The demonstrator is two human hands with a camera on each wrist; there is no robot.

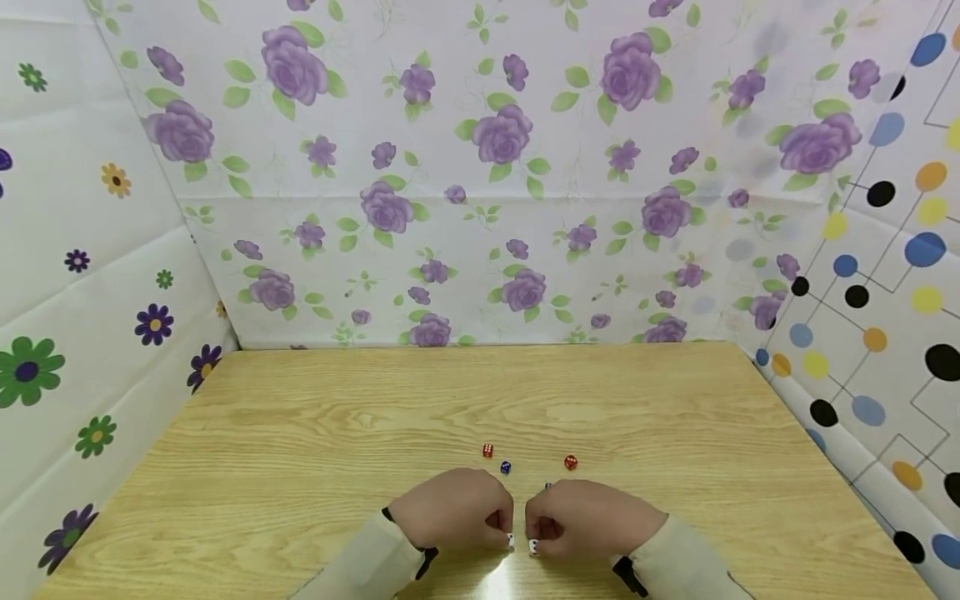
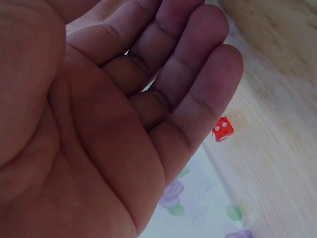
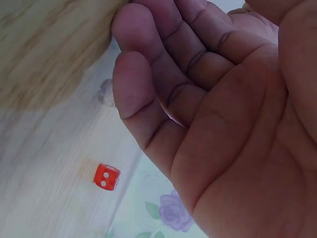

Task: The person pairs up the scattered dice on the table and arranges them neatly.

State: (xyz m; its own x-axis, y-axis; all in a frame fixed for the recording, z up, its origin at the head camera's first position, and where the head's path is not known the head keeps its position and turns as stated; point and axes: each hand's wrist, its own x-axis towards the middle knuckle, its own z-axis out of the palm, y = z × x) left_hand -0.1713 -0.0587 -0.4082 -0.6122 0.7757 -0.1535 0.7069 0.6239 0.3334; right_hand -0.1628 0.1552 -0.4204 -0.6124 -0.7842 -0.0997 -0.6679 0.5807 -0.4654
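Near the front of the table, my left hand (image 1: 457, 510) pinches a small white die (image 1: 511, 541) with dark pips between thumb and fingers. Just to the right, my right hand (image 1: 592, 521) pinches a second white die (image 1: 534, 547). The two dice face each other across a narrow gap. In both wrist views the palms and curled fingers hide the white dice. Beyond the left hand lie a red die (image 1: 487, 450) and a blue die (image 1: 506, 467). Another blue die (image 1: 548, 485) shows partly behind the right hand, with a red die (image 1: 571, 462) farther back.
The wood-grain table (image 1: 360, 417) reaches back to a wall covering (image 1: 450, 275) with purple flowers. A flower-printed sheet (image 1: 45, 250) borders it on the left, and a sheet with coloured dots (image 1: 892, 333) borders it on the right.
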